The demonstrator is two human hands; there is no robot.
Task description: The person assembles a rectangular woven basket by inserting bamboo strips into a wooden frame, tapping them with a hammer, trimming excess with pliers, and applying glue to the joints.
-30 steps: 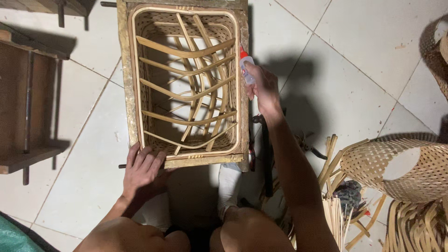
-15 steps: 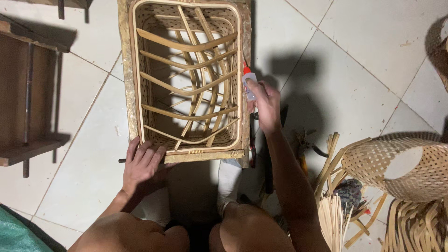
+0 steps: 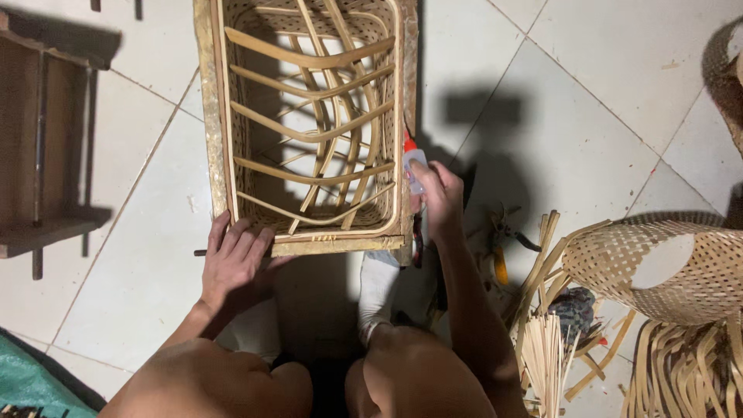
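A small glue bottle (image 3: 412, 164) with a red tip is being gripped by the right hand (image 3: 439, 203), with the fingers curled shut around it. The tip is being pointed up along the right edge of the wooden frame (image 3: 207, 139), close to the wood, so it looks as if the glue is being aimed at that edge.

The left hand (image 3: 236, 262) is being laid flat, with its fingers spread wide, on the near left corner of the frame. Nothing is being pinched by it. The frame is probably being pressed down this way so it is kept from sliding on the tiled floor (image 3: 557, 124).

A woven basket (image 3: 313, 116) is being held inside the frame, and curved bamboo ribs (image 3: 309, 60) are being crossed over its open top. It is being kept right in front of the knees, within easy reach of both hands.

Further out on the right, a pair of pliers (image 3: 501, 248) with yellow handles is being left on the floor. Past it, a bundle of thin bamboo sticks (image 3: 546, 352) and a round woven basket shell (image 3: 658, 267) are being kept. On the left, a dark wooden shelf (image 3: 39, 139) is being stood.
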